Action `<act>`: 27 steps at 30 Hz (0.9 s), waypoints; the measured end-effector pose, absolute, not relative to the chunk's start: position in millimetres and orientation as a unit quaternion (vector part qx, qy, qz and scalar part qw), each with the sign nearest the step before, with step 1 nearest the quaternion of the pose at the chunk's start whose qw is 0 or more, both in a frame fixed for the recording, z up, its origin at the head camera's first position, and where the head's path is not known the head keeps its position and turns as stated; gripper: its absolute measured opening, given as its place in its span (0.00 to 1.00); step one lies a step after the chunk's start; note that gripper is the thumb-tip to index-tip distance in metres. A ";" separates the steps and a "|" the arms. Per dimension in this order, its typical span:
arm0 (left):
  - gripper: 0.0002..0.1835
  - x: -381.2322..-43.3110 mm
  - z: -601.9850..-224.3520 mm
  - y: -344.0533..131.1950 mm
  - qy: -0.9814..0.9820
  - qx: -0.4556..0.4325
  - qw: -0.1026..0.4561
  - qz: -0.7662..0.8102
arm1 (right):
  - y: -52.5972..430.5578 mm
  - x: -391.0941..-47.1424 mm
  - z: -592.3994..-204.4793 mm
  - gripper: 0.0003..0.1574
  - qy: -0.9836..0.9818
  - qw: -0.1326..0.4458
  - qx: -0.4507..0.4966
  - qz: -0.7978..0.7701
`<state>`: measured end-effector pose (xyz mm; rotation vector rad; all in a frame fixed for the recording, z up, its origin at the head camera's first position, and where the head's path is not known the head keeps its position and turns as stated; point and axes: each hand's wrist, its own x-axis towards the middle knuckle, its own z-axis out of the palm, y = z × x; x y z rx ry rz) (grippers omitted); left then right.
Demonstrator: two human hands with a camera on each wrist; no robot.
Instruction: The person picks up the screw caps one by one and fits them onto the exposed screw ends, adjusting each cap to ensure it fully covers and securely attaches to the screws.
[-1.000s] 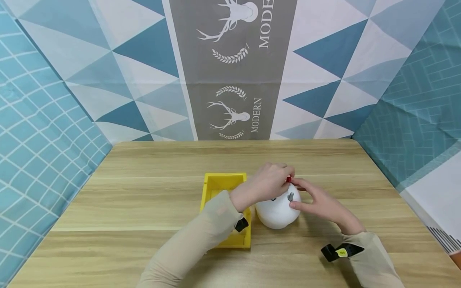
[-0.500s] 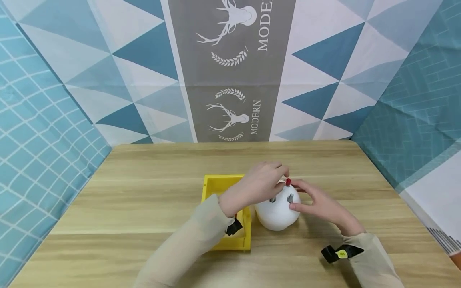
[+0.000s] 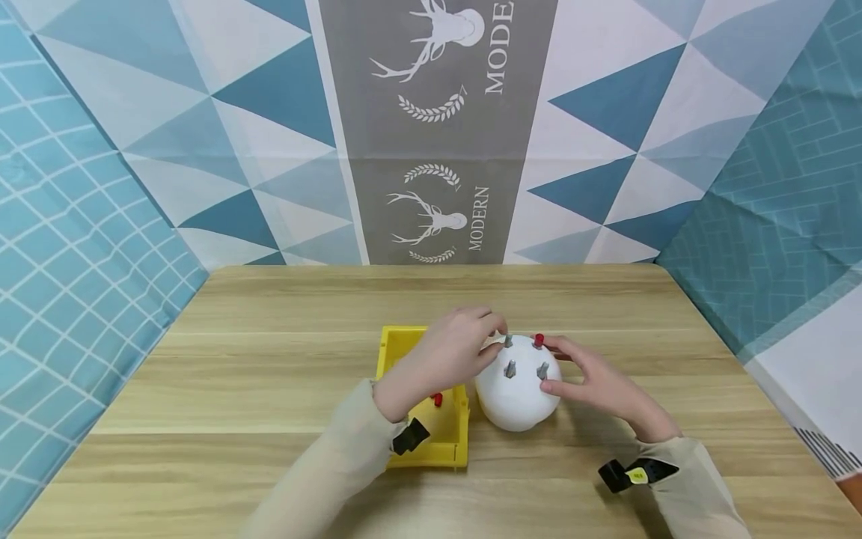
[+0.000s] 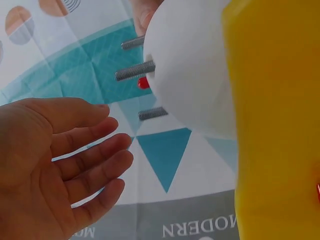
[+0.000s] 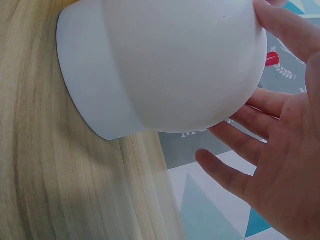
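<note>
A white dome-shaped piece [image 3: 515, 408] stands on the table with several threaded metal studs [image 3: 509, 369] sticking out of its rounded top. One stud at the far right wears a small red cap [image 3: 539, 340]. My right hand [image 3: 592, 374] steadies the dome from the right, thumb on the near side and fingers reaching round the back; the right wrist view shows fingertips against the white dome [image 5: 180, 65]. Just left of the studs is my left hand [image 3: 458, 348]. In the left wrist view its fingers [image 4: 95, 155] are loosely bent, with nothing in them, apart from the bare studs.
A yellow box [image 3: 461, 434] sits left of the dome, partly beneath my left forearm, with red caps [image 3: 438, 400] inside. Wristbands with black cameras [image 3: 411, 436] are on both sleeves. Patterned cloth [image 3: 431, 135] hangs behind the wooden table [image 3: 269, 374].
My left hand has let go of the red cap, which stays on the stud, and moved left, uncovering the other studs and the red pieces in the box. The right hand has barely moved.
</note>
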<state>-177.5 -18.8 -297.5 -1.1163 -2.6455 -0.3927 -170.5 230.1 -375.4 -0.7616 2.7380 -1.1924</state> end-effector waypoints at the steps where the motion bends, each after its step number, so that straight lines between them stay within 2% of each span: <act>1: 0.08 -177.4 -297.3 -21.4 -0.907 -0.378 0.122 -0.140 | 230.1 -170.6 -375.5 0.34 0.888 0.031 -0.246 -0.387; 12: 0.06 -181.7 -297.9 -45.5 -0.915 -0.338 0.145 -0.165 | 230.7 -169.6 -374.4 0.36 0.890 0.027 -0.240 -0.387; 20: 0.04 -186.3 -304.7 -53.8 -0.936 -0.301 0.124 -0.134 | 232.2 -169.7 -375.6 0.36 0.891 0.035 -0.236 -0.386; 27: 0.03 -183.7 -316.4 -61.1 -0.940 -0.313 0.110 -0.082 | 230.4 -170.7 -375.4 0.38 0.892 0.041 -0.229 -0.387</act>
